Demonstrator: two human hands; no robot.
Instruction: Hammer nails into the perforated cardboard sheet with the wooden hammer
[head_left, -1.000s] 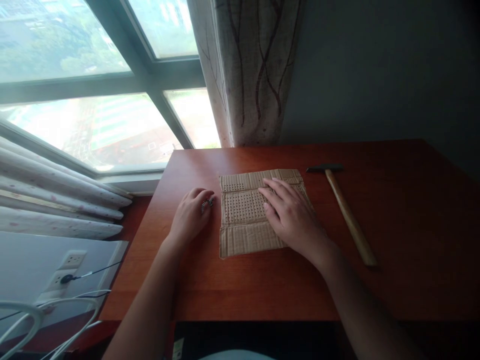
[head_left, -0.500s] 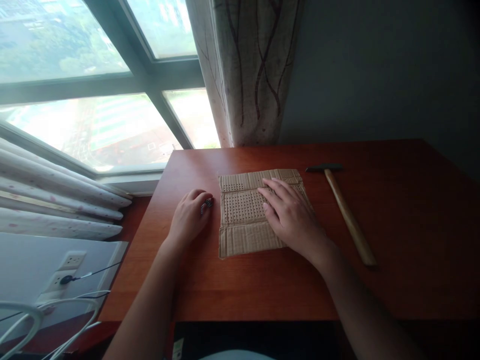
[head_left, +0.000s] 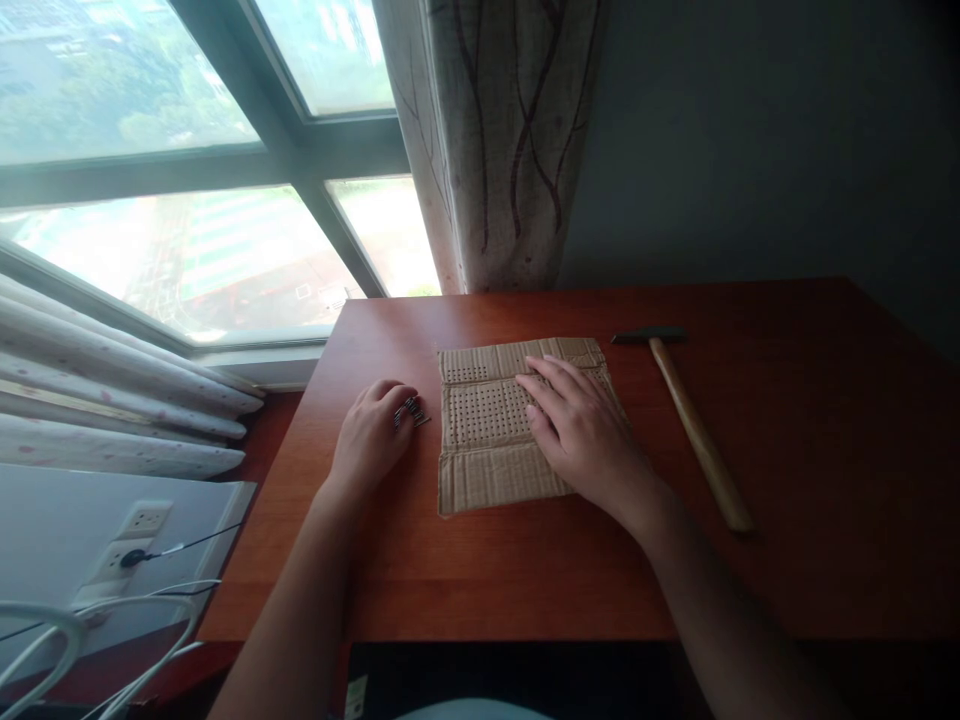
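Note:
A brown piece of corrugated cardboard (head_left: 487, 415), punched with rows of small holes and creased across, lies on the table. My right hand (head_left: 581, 425) rests on its right half with fingers stretched out and a little apart. Left of the cardboard, my left hand (head_left: 369, 430) is curled at the tabletop, thumb and fingers around a small bunch of thin metal nails (head_left: 410, 410). Some of the nails stick out toward the cardboard; the hand hides the rest. A hammer (head_left: 697, 440) with a wooden handle and dark head lies right of the cardboard.
The reddish-brown wooden table (head_left: 480, 590) ends at the left near a window with a sill (head_left: 289, 370) and a patterned curtain (head_left: 510, 150). White cables (head_left: 142, 610) and a wall socket (head_left: 124, 555) are at the lower left.
My left hand has shifted slightly left, and more of the nails show beside its fingers. My right hand, the cardboard and the hammer have stayed in place.

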